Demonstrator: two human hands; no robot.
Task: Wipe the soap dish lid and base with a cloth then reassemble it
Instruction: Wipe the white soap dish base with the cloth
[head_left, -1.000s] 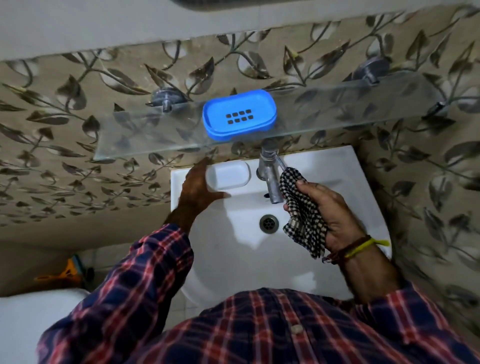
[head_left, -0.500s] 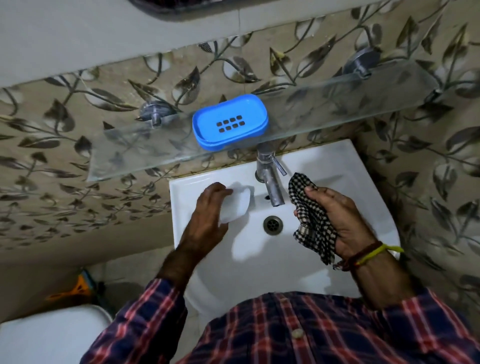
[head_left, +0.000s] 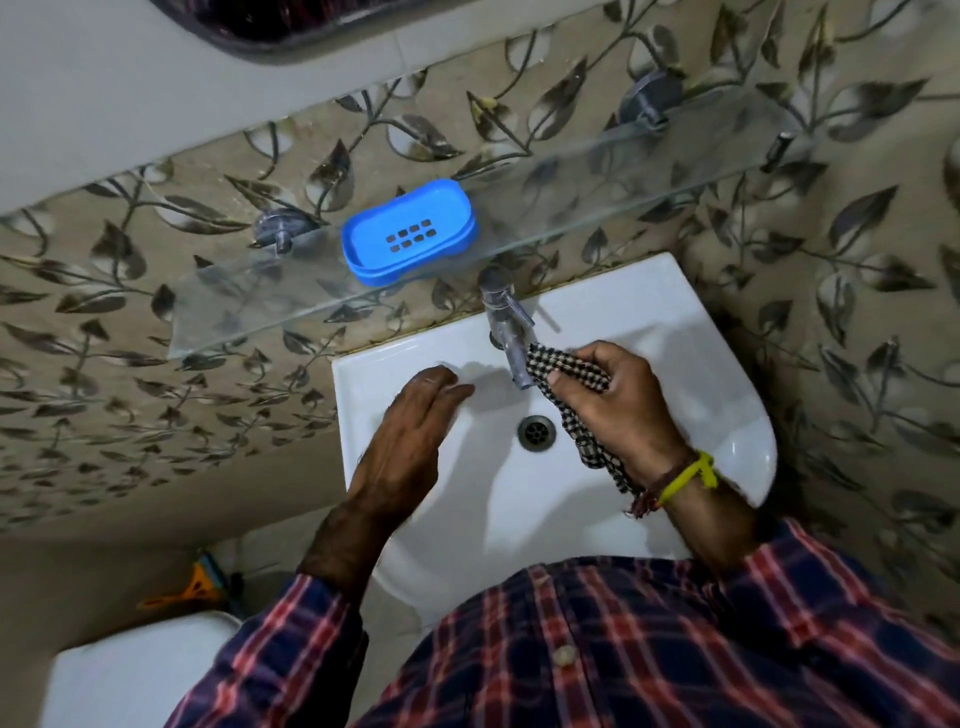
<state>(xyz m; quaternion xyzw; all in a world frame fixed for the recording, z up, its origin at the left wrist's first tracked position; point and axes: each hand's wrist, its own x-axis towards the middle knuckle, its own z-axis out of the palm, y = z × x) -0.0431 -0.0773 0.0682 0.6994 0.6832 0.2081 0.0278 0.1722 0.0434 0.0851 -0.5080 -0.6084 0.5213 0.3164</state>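
Since the earlier frames my left hand (head_left: 415, 426) has been sliding the white bar of soap along the ledge of the white ceramic washbasin (head_left: 727, 415); now the hand is lying flat over that spot, fingers straight, and I cannot tell whether the soap is under it. I am judging that the soap is being parked here so the dish can be cleaned empty. My right hand (head_left: 618, 405) is gripping the black-and-white checked cloth (head_left: 566, 364), bunched in curled fingers beside the chrome tap (head_left: 506, 322), its tail hanging toward the steel drain (head_left: 536, 431), ready for wiping. The blue oval plastic soap dish (head_left: 409, 232) with slotted lid is sitting assembled on the clear glass wall shelf (head_left: 623, 171) above the basin, apart from both hands, probably not yet wiped.
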